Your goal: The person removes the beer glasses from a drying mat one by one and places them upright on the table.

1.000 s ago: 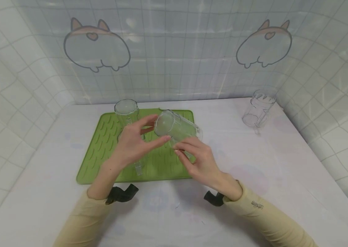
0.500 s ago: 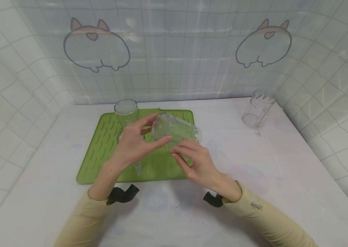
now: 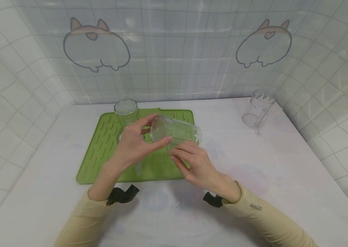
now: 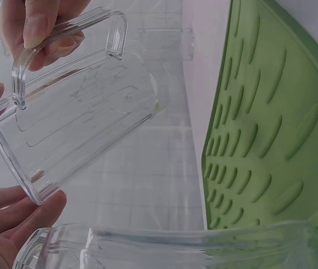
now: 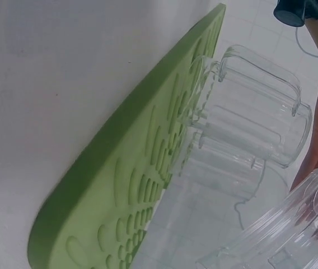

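Observation:
A clear glass mug (image 3: 181, 130) is held tilted on its side above the green drying mat (image 3: 92, 163). My right hand (image 3: 198, 164) pinches its handle (image 4: 72, 25); the handle shows best in the left wrist view. With thumb and fingers spread around the mug's left end, my left hand (image 3: 132, 140) grips it there. Two more glass mugs stand on the mat: a back one (image 3: 126, 109) behind my left hand, and a nearer one (image 3: 138, 168) mostly hidden by that hand. Both mugs also appear in the right wrist view, one with its handle (image 5: 265, 70) outward.
Another glass mug (image 3: 257, 111) stands at the back right of the white tabletop (image 3: 285, 164). Tiled-pattern sheets with cartoon animals enclose the table at the back (image 3: 174, 68) and sides. Black straps (image 3: 122, 194) sit on both wrists.
The held mug has tipped to lie more level and shifted slightly left and down, its left end moving deeper between my left thumb and fingers. My right hand moved slightly left with the handle.

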`<state>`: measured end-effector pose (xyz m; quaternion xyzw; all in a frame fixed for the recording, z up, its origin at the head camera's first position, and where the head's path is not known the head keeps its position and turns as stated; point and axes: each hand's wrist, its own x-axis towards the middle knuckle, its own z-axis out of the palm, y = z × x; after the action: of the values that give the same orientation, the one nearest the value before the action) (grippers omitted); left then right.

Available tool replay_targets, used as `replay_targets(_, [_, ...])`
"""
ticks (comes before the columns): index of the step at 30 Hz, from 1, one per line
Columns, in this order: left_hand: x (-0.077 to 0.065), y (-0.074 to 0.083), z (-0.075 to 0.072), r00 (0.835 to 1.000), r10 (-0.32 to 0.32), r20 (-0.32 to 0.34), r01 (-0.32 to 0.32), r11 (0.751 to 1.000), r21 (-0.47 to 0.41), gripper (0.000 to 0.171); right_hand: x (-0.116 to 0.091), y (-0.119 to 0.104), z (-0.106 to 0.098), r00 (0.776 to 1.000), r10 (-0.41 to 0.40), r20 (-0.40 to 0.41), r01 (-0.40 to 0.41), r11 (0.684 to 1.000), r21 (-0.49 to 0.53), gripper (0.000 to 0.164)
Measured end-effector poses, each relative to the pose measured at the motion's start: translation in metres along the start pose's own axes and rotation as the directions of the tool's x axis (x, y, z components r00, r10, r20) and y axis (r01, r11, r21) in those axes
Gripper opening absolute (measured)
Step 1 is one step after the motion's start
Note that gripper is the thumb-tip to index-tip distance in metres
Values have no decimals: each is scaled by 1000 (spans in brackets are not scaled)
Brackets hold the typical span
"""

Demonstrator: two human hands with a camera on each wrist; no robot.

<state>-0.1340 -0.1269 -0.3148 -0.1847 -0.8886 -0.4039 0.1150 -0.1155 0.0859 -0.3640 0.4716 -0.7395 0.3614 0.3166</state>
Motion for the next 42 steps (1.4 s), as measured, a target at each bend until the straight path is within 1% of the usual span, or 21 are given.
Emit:
replay_targets(5, [0,0,0,1000,0,-3,0,1000,-12,76,0,0,0,1000,-7,2,7,1000,2,8])
replay_targets(10, [0,-1,0,1000,14,-19,-14,1000,-12,73,1,0,0,1000,2,6,-2,1000,12,9])
replay_targets(16, [1,-1,1,997,61,-46,-61,998,-14,68,1,0,0,1000,20,12,-20,1000,14,8])
replay_targets(21, [2,-1,1,990,122,-74,-122,992,-5,62,1,0,0,999,37,8,-38,999,23,9])
replay_targets(27, [4,-3,1,979,174,-106,-175,984,-5,56,2,0,1,999,52,-2,-52,998,46,9])
replay_targets(35, [5,-4,-1,970,204,-132,-210,977,-27,56,3,2,0,998,56,-25,-54,996,73,6])
replay_targets(42, [5,-5,-2,962,214,-167,-226,973,-56,56,5,2,-1,998,57,-37,-54,996,74,6])
